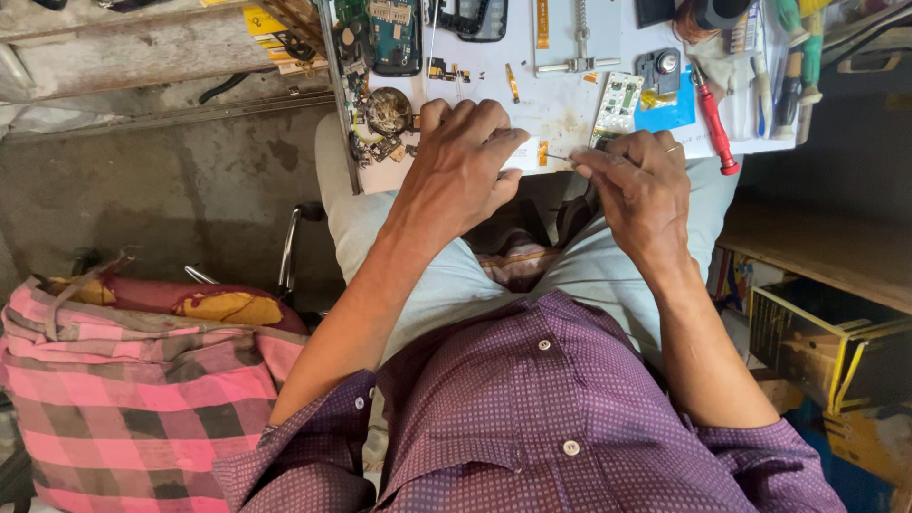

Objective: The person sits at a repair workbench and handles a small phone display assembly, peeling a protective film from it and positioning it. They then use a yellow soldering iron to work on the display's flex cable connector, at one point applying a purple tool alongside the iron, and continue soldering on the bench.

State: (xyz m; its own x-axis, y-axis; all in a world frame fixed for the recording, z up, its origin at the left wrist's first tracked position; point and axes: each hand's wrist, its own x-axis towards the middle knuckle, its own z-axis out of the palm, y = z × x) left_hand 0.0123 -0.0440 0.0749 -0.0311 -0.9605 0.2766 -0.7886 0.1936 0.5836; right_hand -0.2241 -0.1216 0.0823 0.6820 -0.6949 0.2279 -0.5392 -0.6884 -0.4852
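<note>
My left hand (463, 161) rests knuckles-up at the near edge of a white work board (556, 109), fingers curled over something small that I cannot make out. My right hand (639, 185) is pinched on a thin metal tool (560, 157) whose tip points left toward a small orange part (542, 152) on the board. A green circuit board (617, 103) lies just beyond my right hand. Both hands sit above my lap in light trousers.
A red-handled screwdriver (714, 128), more tools (793, 66), a blue pad (670, 112), a phone board (394, 36) and a round metal part (388, 109) crowd the board. A pink checked cloth bag (133, 389) sits left; yellow-edged crates (826, 347) stand right.
</note>
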